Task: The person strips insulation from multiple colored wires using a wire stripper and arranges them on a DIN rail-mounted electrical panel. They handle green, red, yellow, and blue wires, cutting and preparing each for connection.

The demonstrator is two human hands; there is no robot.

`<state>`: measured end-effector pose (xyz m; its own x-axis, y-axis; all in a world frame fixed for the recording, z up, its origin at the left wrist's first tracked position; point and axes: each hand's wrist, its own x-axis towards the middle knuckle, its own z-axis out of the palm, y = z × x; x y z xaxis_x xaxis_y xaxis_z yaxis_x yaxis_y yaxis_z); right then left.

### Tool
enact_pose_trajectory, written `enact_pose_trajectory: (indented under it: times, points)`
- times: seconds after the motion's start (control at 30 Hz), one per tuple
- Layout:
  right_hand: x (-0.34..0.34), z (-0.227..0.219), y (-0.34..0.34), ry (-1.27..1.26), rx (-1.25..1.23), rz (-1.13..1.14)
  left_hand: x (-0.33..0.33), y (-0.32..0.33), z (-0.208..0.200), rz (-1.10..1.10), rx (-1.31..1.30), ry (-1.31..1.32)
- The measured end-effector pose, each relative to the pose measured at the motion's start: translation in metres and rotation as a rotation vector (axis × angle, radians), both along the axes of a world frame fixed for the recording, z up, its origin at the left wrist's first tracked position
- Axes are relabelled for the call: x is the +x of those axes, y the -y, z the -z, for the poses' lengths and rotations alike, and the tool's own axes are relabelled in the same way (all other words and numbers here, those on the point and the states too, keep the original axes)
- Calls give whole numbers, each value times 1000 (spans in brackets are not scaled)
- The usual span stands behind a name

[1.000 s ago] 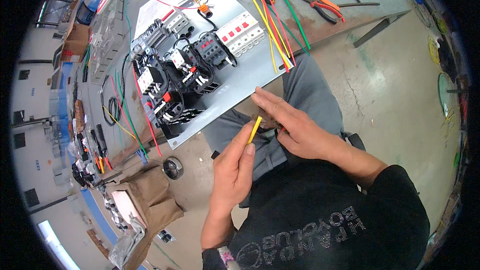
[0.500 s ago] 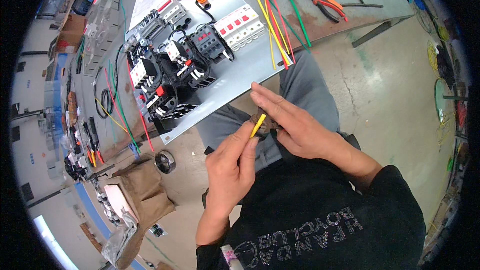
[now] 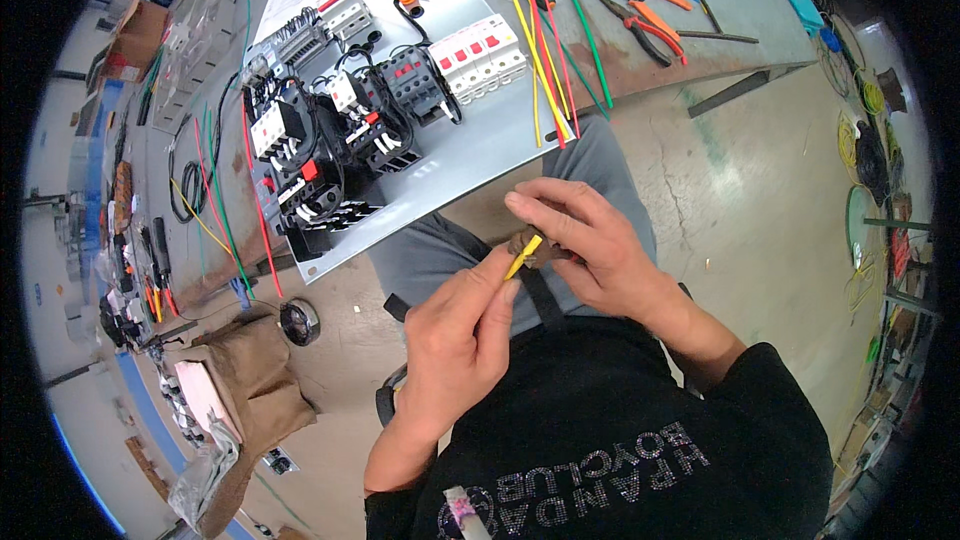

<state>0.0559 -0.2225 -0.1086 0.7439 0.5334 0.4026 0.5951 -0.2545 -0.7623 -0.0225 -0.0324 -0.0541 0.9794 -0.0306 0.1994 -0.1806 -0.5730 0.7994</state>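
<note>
Between the thumb and forefinger of my left hand (image 3: 462, 325) is a short yellow tube-like piece (image 3: 524, 256), tilted with its upper end pointing away from me. My right hand (image 3: 598, 248) is close beside it, fingers stretched out and slightly curved. Behind the yellow piece, a small brown thing (image 3: 546, 251) shows between the two hands; I cannot make out what it is or whether the right hand grips it. Both hands are above my lap, just short of a metal mounting plate (image 3: 440, 175) that carries electrical parts.
The plate bears black contactors (image 3: 412, 85) and a row of white breakers with red switches (image 3: 480, 58). Yellow and red wires (image 3: 545, 60) lie over its right side. Orange-handled pliers (image 3: 650, 32) rest on the workbench (image 3: 690, 80). A black roll (image 3: 299, 322) is at lower left.
My right hand's fingers have curved a little and spread from their flatter pose. The yellow piece is still in my left hand. The whole view has shifted slightly.
</note>
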Motion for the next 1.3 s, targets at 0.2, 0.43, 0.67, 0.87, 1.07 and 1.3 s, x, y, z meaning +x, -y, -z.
enact_pose_trajectory:
  times: [0.2,0.43,0.67,0.87,1.07,1.3]
  points:
    - [1,-9,3,-12,-133,22,-2,3,5,-9,-66,23]
    - [13,-2,1,170,-95,38,-5,16,7,-20,-77,53]
    - [14,-4,12,182,-177,-7,-11,26,15,-51,-152,44]
    - [25,-10,5,310,-74,-58,-10,11,-2,83,-430,-235]
    - [35,-32,6,406,52,-187,12,-18,-19,406,-876,-741]
    - [22,-38,1,228,-194,160,29,10,7,-59,16,348]
